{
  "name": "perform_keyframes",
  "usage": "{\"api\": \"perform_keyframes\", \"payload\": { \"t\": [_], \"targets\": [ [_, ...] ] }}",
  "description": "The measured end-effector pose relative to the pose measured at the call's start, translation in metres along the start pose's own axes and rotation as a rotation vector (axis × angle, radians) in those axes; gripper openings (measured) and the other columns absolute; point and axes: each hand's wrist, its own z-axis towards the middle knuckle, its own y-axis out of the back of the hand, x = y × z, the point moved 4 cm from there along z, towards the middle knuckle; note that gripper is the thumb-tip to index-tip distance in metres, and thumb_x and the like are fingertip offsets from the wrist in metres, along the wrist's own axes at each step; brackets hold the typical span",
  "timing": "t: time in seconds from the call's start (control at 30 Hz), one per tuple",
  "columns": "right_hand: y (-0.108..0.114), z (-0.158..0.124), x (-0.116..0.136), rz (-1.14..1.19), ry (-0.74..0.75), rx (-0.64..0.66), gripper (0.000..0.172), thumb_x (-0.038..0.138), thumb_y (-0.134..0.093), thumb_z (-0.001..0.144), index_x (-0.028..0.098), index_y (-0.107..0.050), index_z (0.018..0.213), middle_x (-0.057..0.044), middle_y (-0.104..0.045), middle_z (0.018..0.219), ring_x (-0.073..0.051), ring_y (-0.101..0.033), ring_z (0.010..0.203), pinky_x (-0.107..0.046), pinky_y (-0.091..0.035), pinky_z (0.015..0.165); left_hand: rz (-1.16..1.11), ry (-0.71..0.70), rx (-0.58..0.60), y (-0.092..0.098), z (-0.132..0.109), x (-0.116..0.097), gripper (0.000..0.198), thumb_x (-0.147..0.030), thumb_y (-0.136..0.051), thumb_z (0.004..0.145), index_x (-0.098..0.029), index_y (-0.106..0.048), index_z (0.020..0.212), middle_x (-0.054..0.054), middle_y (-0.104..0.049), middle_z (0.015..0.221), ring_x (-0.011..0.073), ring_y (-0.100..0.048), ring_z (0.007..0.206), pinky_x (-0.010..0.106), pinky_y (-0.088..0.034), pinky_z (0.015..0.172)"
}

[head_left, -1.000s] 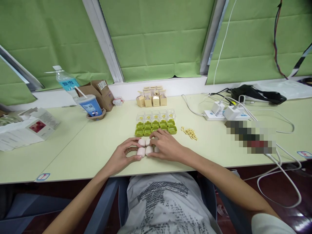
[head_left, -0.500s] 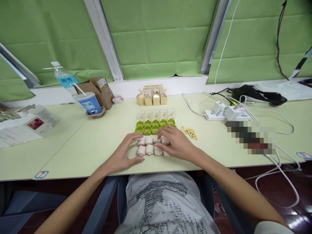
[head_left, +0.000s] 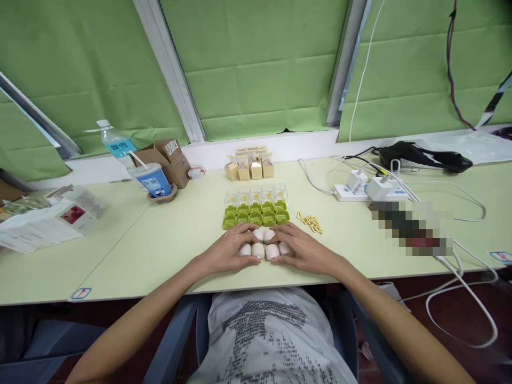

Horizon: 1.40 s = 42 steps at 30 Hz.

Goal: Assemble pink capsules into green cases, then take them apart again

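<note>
Several pale pinkish-white, rounded, egg-like pieces (head_left: 258, 251) stand in two short rows near the table's front edge. My left hand (head_left: 230, 249) curves round their left side, thumb in front and fingers behind, covering part of them. From the right, my right hand (head_left: 302, 248) cups the other end of the group in the same way, its fingers hiding some pieces. Just behind the hands lies a green tray of small square cups (head_left: 256, 218), with its clear domed lid part (head_left: 256, 194) at the back. A small heap of yellow strip-like bits (head_left: 310, 222) lies right of the tray.
Small open cardboard boxes (head_left: 250, 165) stand by the back wall. At left are a blue cup (head_left: 154, 182), a water bottle (head_left: 118, 145), a brown carton (head_left: 174, 165) and a white box (head_left: 52, 218). A white power strip (head_left: 344, 193) with plugs and cables (head_left: 476, 298) occupies the right.
My left hand has moved right and closed in over the pieces. My right hand has shifted slightly right and down. The pieces between them now show in a tighter cluster.
</note>
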Motion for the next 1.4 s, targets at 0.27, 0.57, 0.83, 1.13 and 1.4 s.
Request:
{"api": "perform_keyframes", "payload": {
  "t": [0.27,0.57,0.83,1.13,1.4],
  "targets": [
    [-0.004,0.002,-0.002,-0.024,-0.032,-0.073,0.039,0.045,-0.082,0.097,0.018,-0.070,0.124,-0.015,-0.069,0.145,-0.036,-0.059,0.135,-0.054,-0.052,0.113,-0.054,-0.014,-0.063,0.003,0.001,0.005,0.037,-0.047,-0.095,0.080,-0.025,-0.083,0.107,0.013,-0.069,0.147,0.0369,-0.066,0.135,0.056,-0.053,0.114],
    [-0.005,0.002,-0.002,-0.009,-0.008,-0.075,0.042,0.049,-0.082,0.096,0.020,-0.069,0.123,-0.015,-0.069,0.142,-0.034,-0.059,0.133,-0.051,-0.050,0.112,-0.037,-0.020,-0.092,-0.005,0.001,0.005,0.040,-0.046,-0.091,0.083,-0.024,-0.071,0.109,0.013,-0.066,0.148,0.0366,-0.062,0.137,0.054,-0.051,0.114],
    [-0.007,0.001,0.000,0.010,0.007,-0.082,0.039,0.045,-0.073,0.103,0.024,-0.065,0.134,-0.014,-0.065,0.143,-0.032,-0.058,0.134,-0.051,-0.050,0.114,-0.012,-0.016,-0.053,-0.007,0.003,0.007,0.042,-0.051,-0.087,0.086,-0.025,-0.074,0.116,0.013,-0.065,0.154,0.0391,-0.061,0.142,0.059,-0.048,0.119],
    [-0.009,0.000,-0.006,-0.044,-0.002,-0.081,0.043,0.047,-0.076,0.101,0.023,-0.075,0.137,-0.016,-0.062,0.157,-0.035,-0.057,0.146,-0.058,-0.045,0.123,-0.104,-0.018,-0.105,-0.005,0.004,0.014,0.040,-0.047,-0.093,0.080,-0.028,-0.083,0.114,0.012,-0.073,0.146,0.0359,-0.069,0.136,0.053,-0.053,0.116],
    [-0.007,0.001,0.001,-0.044,0.052,-0.050,0.043,0.051,-0.071,0.104,0.024,-0.069,0.138,-0.014,-0.067,0.147,-0.033,-0.060,0.136,-0.055,-0.047,0.118,-0.051,-0.040,-0.084,-0.003,0.002,0.005,0.044,-0.046,-0.090,0.081,-0.026,-0.075,0.116,0.009,-0.077,0.135,0.0352,-0.069,0.129,0.053,-0.052,0.113]
  ]
}}
